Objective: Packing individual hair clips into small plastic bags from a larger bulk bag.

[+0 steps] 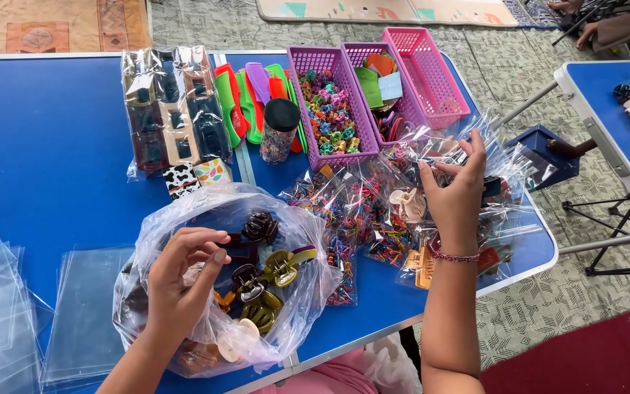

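The left hand (180, 281), fingers curled, reaches into the open bag (286, 219) of hair claws (260, 288) just right of it. The right hand (455, 193) pinches a clear packet (442, 142), farther away across the bench (52, 153).

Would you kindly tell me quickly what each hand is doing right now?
Left hand: partly open, reaching into the clear bag of hair claw clips.
Right hand: fingers pinched on a small clear packet.
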